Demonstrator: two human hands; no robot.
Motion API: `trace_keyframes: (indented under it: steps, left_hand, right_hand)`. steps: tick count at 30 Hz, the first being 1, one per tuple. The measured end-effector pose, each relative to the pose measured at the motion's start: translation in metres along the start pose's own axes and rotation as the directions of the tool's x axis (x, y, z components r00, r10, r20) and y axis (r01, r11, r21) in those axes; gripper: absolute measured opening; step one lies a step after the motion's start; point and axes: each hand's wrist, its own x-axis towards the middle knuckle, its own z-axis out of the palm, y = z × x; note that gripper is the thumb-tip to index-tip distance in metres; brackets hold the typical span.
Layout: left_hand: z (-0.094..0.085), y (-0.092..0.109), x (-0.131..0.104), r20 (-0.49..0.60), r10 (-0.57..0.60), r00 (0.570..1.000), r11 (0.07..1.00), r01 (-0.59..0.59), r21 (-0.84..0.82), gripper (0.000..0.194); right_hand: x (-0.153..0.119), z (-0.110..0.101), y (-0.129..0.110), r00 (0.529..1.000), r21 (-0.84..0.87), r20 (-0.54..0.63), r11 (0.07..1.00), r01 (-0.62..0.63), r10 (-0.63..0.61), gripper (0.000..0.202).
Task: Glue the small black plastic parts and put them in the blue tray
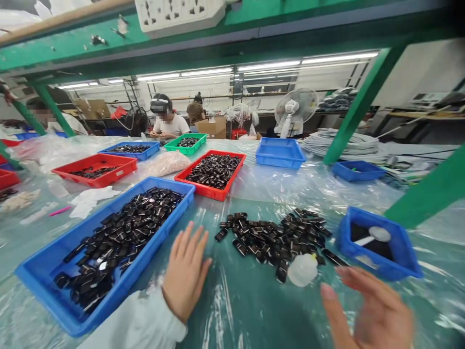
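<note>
My left hand (187, 269) lies flat and open, palm down, beside the right edge of a long blue tray (160, 247) of small black parts. To its right a loose pile of black parts (269, 237) is spread on the green plastic-covered table. At the front of that pile sits a round whitish translucent object (302, 270). My right hand (370, 305) is at the lower right, thumb and fingers apart with nothing between them, in front of a small blue bin (385, 261) that holds dark contents and a white scoop-like item (379, 234).
Behind the pile stand a red tray (221, 194) of black parts and a blue tray (279, 159). Another red tray (98, 182) is at the left. A green post (428, 189) slants down at the right. People sit farther back.
</note>
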Motion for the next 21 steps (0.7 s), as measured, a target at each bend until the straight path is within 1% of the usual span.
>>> trace_keyframes:
  steps: [2, 4, 6, 8, 11, 14, 16, 17, 19, 21]
  left_hand:
    - [0.015, 0.013, 0.002, 0.087, 0.036, 0.996, 0.997, -0.030, -0.065, 0.044]
    - [0.025, 0.015, 0.012, 0.110, 0.033, 0.993, 0.996, -0.023, -0.090, 0.042]
    - [0.032, 0.009, 0.025, 0.120, 0.018, 0.993, 0.994, -0.005, -0.107, 0.038]
    - [0.037, 0.004, 0.038, 0.127, 0.011, 0.992, 0.992, 0.005, -0.126, 0.032]
    - [0.043, 0.002, 0.045, 0.099, 0.016, 0.995, 0.988, -0.001, -0.152, 0.026]
    - [0.047, 0.003, 0.036, 0.020, 0.035, 0.999, 0.985, -0.031, -0.171, 0.032]
    - [0.051, 0.002, 0.024, -0.030, 0.071, 0.997, 0.978, -0.075, -0.193, 0.037]
    - [0.054, 0.001, 0.018, -0.053, 0.071, 0.996, 0.974, -0.080, -0.212, 0.036]
    - [0.061, 0.000, 0.005, -0.080, 0.003, 0.997, 0.948, -0.029, -0.317, 0.035]
    - [0.067, 0.000, -0.006, -0.062, -0.086, 0.994, 0.906, 0.052, -0.421, 0.033]
  right_hand:
    - [0.001, 0.005, 0.004, 0.996, -0.013, 0.047, 0.997, -0.071, 0.071, 0.051]
    - [-0.005, 0.011, 0.010, 0.977, -0.030, 0.138, 0.986, -0.161, 0.164, 0.057]
    - [-0.012, 0.016, 0.017, 0.936, -0.032, 0.227, 0.962, -0.270, 0.270, 0.055]
    - [-0.018, 0.019, 0.024, 0.892, -0.029, 0.287, 0.934, -0.357, 0.350, 0.048]
    - [-0.019, 0.018, 0.032, 0.856, -0.005, 0.352, 0.915, -0.403, 0.379, 0.041]
    - [-0.017, 0.019, 0.037, 0.856, 0.044, 0.385, 0.919, -0.391, 0.346, 0.039]
    - [-0.018, 0.023, 0.039, 0.873, 0.084, 0.364, 0.922, -0.378, 0.325, 0.039]
    - [-0.019, 0.026, 0.040, 0.883, 0.104, 0.345, 0.923, -0.372, 0.317, 0.040]
    - [-0.022, 0.031, 0.041, 0.900, 0.134, 0.308, 0.922, -0.362, 0.308, 0.044]
    - [-0.024, 0.033, 0.041, 0.909, 0.141, 0.278, 0.923, -0.359, 0.311, 0.044]
